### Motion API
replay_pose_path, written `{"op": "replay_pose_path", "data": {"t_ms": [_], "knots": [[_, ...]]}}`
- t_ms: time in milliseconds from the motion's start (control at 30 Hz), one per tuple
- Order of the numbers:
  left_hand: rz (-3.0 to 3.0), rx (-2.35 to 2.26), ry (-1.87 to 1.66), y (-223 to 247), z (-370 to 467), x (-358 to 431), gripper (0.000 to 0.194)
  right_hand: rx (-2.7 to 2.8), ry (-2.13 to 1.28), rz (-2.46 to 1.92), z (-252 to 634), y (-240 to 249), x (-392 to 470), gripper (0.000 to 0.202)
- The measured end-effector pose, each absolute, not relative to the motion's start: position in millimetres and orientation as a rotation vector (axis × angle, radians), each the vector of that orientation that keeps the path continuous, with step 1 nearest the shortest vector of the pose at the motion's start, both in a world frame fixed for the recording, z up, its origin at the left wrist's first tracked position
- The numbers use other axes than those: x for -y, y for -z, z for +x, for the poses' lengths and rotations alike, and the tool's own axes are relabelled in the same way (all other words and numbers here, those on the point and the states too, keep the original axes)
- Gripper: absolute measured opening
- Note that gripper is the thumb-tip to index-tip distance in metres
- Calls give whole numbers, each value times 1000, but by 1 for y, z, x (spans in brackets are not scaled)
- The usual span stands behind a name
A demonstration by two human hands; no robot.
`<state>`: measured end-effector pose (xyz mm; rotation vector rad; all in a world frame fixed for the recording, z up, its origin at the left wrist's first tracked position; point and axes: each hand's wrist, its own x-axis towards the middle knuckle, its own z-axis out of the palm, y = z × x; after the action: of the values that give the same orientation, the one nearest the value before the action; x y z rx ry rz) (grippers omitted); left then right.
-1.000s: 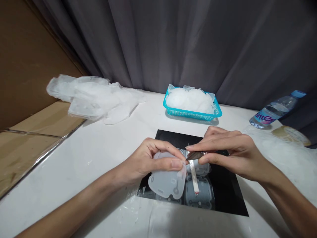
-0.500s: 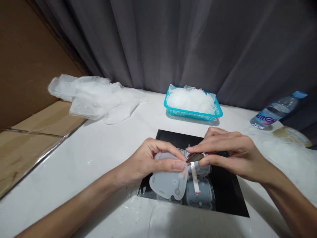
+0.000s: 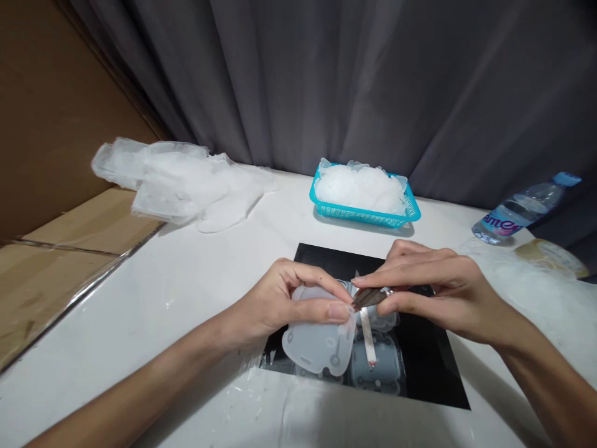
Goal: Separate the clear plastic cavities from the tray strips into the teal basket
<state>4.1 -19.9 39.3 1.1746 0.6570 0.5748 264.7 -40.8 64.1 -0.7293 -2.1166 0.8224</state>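
Between thumb and fingers, my left hand [image 3: 289, 298] pinches a translucent plastic piece [image 3: 317, 348] with a notched edge and small slots. My right hand [image 3: 429, 280] is closed on a small dark metal tool [image 3: 370, 298], pointed like a blade; its exact kind is partly hidden by my fingers. The tool's tip meets the upper right edge of the piece, beside my left fingertips. A narrow white strip [image 3: 368, 339] lies below the tool. Under both hands is a black sheet [image 3: 433, 367] with more grey translucent pieces [image 3: 377, 367] on it.
A blue basket [image 3: 364, 216] heaped with translucent pieces stands at the back. Clear plastic bags [image 3: 181, 180] lie at the left. On the right are a water bottle [image 3: 517, 211], a roll of tape [image 3: 550, 258] and a pile of translucent material [image 3: 527, 292].
Both hands, the plastic piece and the tool keep nearly the same pose. The tool's tip and the piece have shifted very slightly to the right.
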Motion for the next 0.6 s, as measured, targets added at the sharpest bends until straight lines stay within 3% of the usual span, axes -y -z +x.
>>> {"op": "replay_pose_path", "data": {"t_ms": [600], "knots": [[1320, -650, -597, -42, 4, 18, 7, 2135, -818, -726, 264, -65, 41, 35]]}}
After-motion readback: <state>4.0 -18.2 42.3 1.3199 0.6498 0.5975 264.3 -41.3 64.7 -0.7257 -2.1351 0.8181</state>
